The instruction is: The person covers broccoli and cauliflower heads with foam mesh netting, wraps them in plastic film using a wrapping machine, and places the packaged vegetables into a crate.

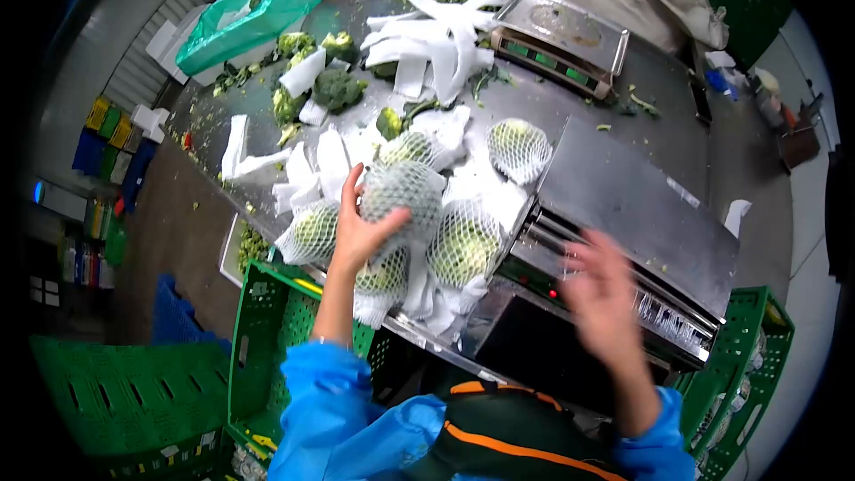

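Note:
A netted round green vegetable (401, 200) is held by my left hand (365, 227), its fingers and thumb curved around the near left side. My right hand (598, 289), blurred by motion, is over the front edge of the metal wrapping machine (632, 205); its fingers look spread and nothing shows in them. More netted heads lie around my left hand: one at the left (312, 232), one at the right (465, 248), one below and one farther back (518, 150). White foam net sleeves (436, 44) are piled on the metal table (356, 0).
Loose broccoli (337, 89) lies at the back left near a green plastic bag (249, 18), where another person's hand shows. A scale (561, 40) stands at the back. Green crates stand at the front left (258, 347) and right (744, 383).

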A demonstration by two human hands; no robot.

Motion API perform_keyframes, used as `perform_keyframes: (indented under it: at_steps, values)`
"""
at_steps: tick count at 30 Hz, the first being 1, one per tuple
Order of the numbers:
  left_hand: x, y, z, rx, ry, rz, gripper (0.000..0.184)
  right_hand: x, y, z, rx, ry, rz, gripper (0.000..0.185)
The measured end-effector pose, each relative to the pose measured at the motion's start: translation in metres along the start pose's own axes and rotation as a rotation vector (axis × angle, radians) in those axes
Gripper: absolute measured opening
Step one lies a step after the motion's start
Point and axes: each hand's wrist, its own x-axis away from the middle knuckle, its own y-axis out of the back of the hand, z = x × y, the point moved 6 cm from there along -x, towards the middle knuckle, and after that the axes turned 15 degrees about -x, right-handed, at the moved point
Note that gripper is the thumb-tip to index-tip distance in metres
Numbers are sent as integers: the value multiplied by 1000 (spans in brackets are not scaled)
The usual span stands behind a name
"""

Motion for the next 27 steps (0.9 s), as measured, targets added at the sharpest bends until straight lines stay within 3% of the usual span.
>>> perform_keyframes:
  at_steps: [1,3,5,6,7,9,11,13,15,16,17,19,21,23,25,27]
  values:
    - [12,0,-43,41,-107,9,105,-7,-45,-3,-161,-45,112,72]
    - [43,-14,-137,-115,-519,30,104,-23,-76,7,-657,-166,70,79]
    - [61,-22,-200,-7,-750,180,101,-38,-33,15,-770,24,-145,76]
    - [65,-25,-225,81,-821,256,97,-39,3,15,-803,99,-216,66]
    - [51,-34,-232,37,-931,189,95,-34,33,16,-866,22,-263,52]
    - [37,-102,-245,-170,-929,278,83,-35,87,8,-956,21,-350,41]
    - [37,-201,-230,62,-734,768,71,-37,138,-31,-865,-32,-419,36]
    - [39,-259,-224,-49,-875,731,64,-34,176,-63,-608,-142,-548,36]
    - [38,-283,-224,99,-742,763,67,-29,204,-75,-564,-271,-475,44]
    - [41,-273,-230,48,-835,603,68,-18,217,-63,-483,-229,-556,49]
    - [51,-251,-239,-45,-753,597,70,-2,226,-44,-402,-189,-631,53]
    - [63,-199,-234,-193,-911,249,64,45,256,-19,-84,-104,-694,51]
    - [82,-162,-213,-841,-953,-73,37,101,279,-28,641,-372,-697,44]
    - [91,-169,-179,-1128,-885,78,34,119,251,-43,1134,-491,-597,41]
    - [96,-187,-165,-1062,-830,106,34,117,231,-59,1223,-134,-648,39]
    - [90,-206,-153,-844,-765,162,31,112,240,-66,1022,-202,-674,30]
